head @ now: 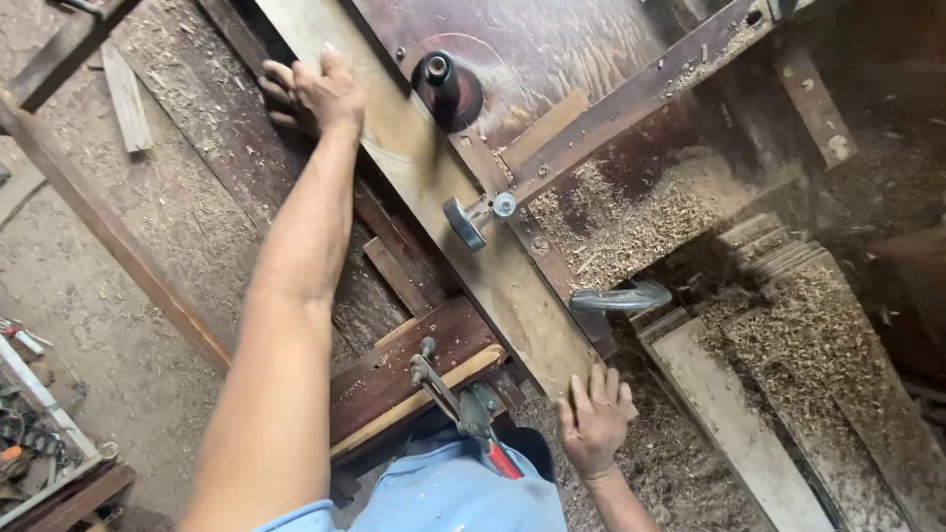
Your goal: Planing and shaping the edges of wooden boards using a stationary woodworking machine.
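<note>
A: Biggest thing first?
B: Dark brown, sawdust-strewn wooden machine table (552, 59), filling the upper centre and right of the frame. A black round spindle (440, 84) stands up from it, top centre.
A: Next?
B: Long pale wooden plank (493, 276), running diagonally from the top centre down to the lower centre, lying flat on the table.
A: Hands?
B: Left hand (315, 91), upper left of the frame, arm stretched out, fingers curled over the plank's far left edge, gripping it. Right hand (594, 419), lower centre, fingers spread flat, palm pressing on the plank's near end. Nothing pinched there.
A: Smaller stuff?
B: Heap of pale wood shavings (631, 222), right of centre, just beside the plank. Grey metal knob on a bracket (473, 219), centre, touching the plank's edge. A red-handled metal tool (463, 409) lies at bottom centre, near the right hand, above the light blue shirt (453, 498).
</note>
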